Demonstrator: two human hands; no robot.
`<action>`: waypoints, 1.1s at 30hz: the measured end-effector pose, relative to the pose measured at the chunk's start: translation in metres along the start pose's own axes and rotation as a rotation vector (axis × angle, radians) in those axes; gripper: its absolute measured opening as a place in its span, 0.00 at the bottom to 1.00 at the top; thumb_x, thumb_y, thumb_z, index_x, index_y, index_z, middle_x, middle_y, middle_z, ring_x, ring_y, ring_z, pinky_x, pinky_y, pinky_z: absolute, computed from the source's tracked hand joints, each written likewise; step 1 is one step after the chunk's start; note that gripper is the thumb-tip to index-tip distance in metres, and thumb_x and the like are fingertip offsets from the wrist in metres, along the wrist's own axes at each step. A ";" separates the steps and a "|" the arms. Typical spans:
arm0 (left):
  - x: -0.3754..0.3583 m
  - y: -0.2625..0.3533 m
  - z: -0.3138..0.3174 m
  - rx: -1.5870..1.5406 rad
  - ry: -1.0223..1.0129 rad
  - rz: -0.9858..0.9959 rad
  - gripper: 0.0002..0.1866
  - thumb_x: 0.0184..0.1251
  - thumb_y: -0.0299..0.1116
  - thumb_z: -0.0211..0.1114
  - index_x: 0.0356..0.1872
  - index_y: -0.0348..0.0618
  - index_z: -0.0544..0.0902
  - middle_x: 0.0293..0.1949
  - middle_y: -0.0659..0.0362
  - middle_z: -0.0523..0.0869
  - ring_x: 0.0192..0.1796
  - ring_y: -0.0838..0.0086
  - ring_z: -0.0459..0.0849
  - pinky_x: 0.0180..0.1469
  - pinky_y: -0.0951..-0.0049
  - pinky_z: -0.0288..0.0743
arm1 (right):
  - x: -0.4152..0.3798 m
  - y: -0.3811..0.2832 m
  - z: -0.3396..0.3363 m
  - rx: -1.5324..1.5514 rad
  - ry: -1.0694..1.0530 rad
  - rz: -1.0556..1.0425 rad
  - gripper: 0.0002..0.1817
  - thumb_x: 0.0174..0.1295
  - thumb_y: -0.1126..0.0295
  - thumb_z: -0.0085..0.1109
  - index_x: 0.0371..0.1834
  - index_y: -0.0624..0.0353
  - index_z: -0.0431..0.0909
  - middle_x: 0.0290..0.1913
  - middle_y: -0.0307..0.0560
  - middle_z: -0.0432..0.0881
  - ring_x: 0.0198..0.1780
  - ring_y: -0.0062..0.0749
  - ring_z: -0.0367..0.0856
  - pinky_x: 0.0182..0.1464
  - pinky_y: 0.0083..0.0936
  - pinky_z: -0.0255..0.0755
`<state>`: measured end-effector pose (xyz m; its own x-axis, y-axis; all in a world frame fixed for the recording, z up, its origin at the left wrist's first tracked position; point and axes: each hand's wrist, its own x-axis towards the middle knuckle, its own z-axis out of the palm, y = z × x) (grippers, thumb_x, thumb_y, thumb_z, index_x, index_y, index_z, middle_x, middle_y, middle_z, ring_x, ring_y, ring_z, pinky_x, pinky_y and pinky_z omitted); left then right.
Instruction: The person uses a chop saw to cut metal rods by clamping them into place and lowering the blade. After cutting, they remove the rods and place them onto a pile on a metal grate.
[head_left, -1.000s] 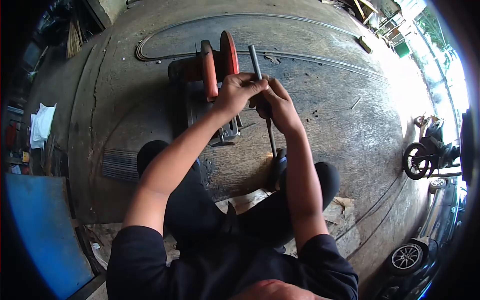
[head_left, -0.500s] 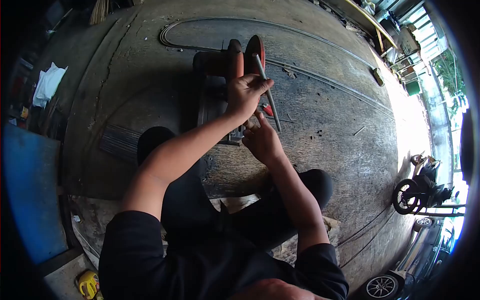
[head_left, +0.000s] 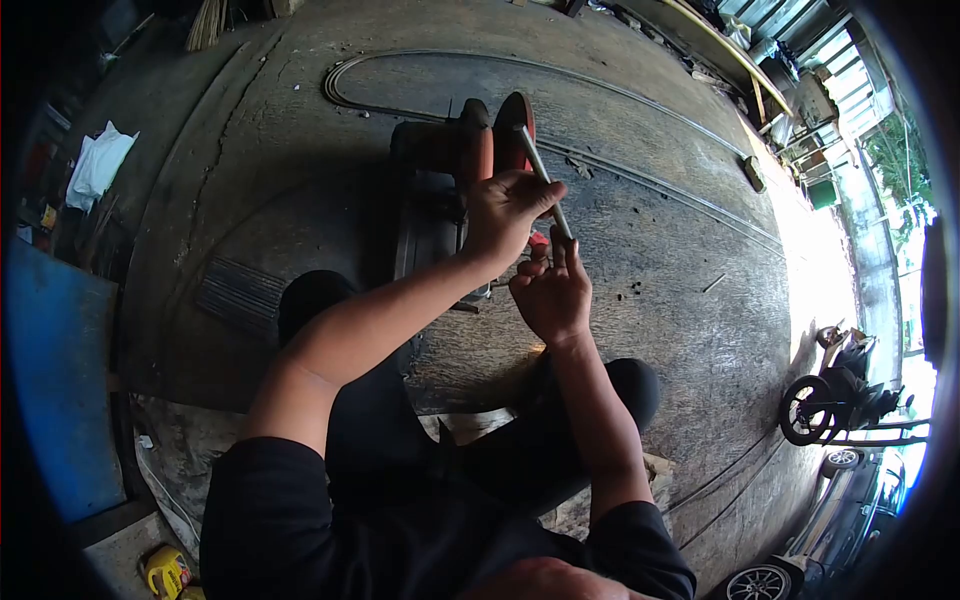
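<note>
A thin grey metal rod (head_left: 533, 152) slants across my view above the cut-off saw. My left hand (head_left: 500, 222) is closed around its middle, thumb pressed along the near side. Just below, my right hand (head_left: 553, 300) has its fingertips at the rod's lower end, with the other fingers partly curled. Behind my hands stands the red cut-off saw (head_left: 480, 152), its round disc guard (head_left: 516, 115) close to the rod's upper end. Part of the saw's base is hidden by my left hand and forearm. A small red piece (head_left: 539, 239) shows between my hands.
Long bent rods (head_left: 450, 55) lie on the floor beyond the saw. Short dark bars (head_left: 240, 292) lie to the left, near a blue panel (head_left: 62, 385). A cut rod piece (head_left: 715, 283) is on the right. A motorcycle (head_left: 835, 390) and a car (head_left: 830, 525) stand farther right.
My right hand has moved right, its fingers now up at the rod's lower end. The left hand still grips the rod, which has shifted slightly to the right. The view has tilted a little.
</note>
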<state>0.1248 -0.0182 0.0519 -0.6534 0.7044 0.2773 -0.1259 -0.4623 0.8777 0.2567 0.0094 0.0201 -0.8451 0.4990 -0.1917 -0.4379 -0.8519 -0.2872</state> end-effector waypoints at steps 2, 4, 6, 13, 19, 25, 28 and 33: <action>0.000 0.001 0.000 -0.005 -0.008 -0.014 0.10 0.63 0.34 0.71 0.30 0.37 0.83 0.26 0.62 0.85 0.29 0.83 0.82 0.32 0.81 0.75 | 0.001 -0.001 -0.001 -0.011 0.003 0.001 0.16 0.70 0.49 0.50 0.54 0.41 0.75 0.39 0.33 0.78 0.38 0.23 0.72 0.44 0.27 0.68; -0.001 0.002 0.001 0.010 0.010 -0.051 0.10 0.63 0.34 0.70 0.31 0.37 0.84 0.26 0.62 0.85 0.29 0.84 0.81 0.33 0.81 0.75 | 0.003 -0.002 -0.006 0.009 -0.046 0.001 0.16 0.73 0.52 0.47 0.56 0.41 0.75 0.42 0.35 0.80 0.38 0.22 0.77 0.45 0.27 0.69; 0.000 0.001 0.000 -0.002 0.001 -0.046 0.10 0.65 0.34 0.69 0.32 0.36 0.84 0.27 0.62 0.85 0.31 0.84 0.82 0.35 0.81 0.76 | 0.005 -0.003 -0.008 -0.007 -0.051 -0.008 0.15 0.73 0.52 0.47 0.56 0.41 0.75 0.42 0.35 0.80 0.38 0.22 0.77 0.44 0.27 0.69; -0.003 0.004 -0.014 -0.087 0.034 0.012 0.11 0.71 0.35 0.62 0.41 0.36 0.84 0.32 0.64 0.84 0.36 0.83 0.83 0.40 0.80 0.79 | 0.008 0.001 0.004 -0.143 -0.062 -0.008 0.16 0.73 0.51 0.46 0.53 0.45 0.74 0.40 0.35 0.79 0.39 0.24 0.74 0.45 0.29 0.68; -0.036 0.048 -0.054 0.020 0.145 -0.132 0.13 0.72 0.37 0.61 0.49 0.40 0.80 0.30 0.64 0.83 0.23 0.86 0.78 0.19 0.83 0.74 | 0.017 0.057 0.046 -0.343 -0.010 0.015 0.19 0.75 0.51 0.42 0.60 0.48 0.70 0.41 0.32 0.77 0.40 0.22 0.71 0.49 0.28 0.67; -0.046 0.059 -0.111 -0.016 0.334 0.060 0.07 0.68 0.31 0.64 0.39 0.37 0.83 0.25 0.66 0.81 0.28 0.88 0.75 0.30 0.82 0.70 | 0.014 0.095 0.081 -0.661 -0.081 0.120 0.13 0.73 0.63 0.48 0.52 0.56 0.76 0.32 0.32 0.76 0.30 0.17 0.71 0.36 0.18 0.68; -0.048 0.075 -0.143 0.320 0.408 0.217 0.08 0.68 0.31 0.64 0.37 0.34 0.84 0.22 0.67 0.79 0.28 0.89 0.73 0.30 0.81 0.69 | 0.030 0.125 0.092 -1.606 -0.165 -0.547 0.07 0.63 0.71 0.62 0.40 0.63 0.83 0.35 0.41 0.84 0.31 0.24 0.79 0.33 0.21 0.72; -0.073 0.111 -0.192 0.426 0.583 0.359 0.11 0.65 0.33 0.66 0.29 0.33 0.83 0.19 0.62 0.80 0.25 0.85 0.71 0.28 0.75 0.68 | 0.067 0.178 0.121 -1.784 -0.475 -0.934 0.11 0.56 0.71 0.66 0.41 0.62 0.85 0.38 0.54 0.85 0.39 0.45 0.85 0.43 0.33 0.76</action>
<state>0.0153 -0.2247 0.0539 -0.8991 0.1026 0.4256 0.3846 -0.2792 0.8799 0.0854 -0.1279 0.0699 -0.7173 0.2755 0.6400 -0.2219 0.7804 -0.5846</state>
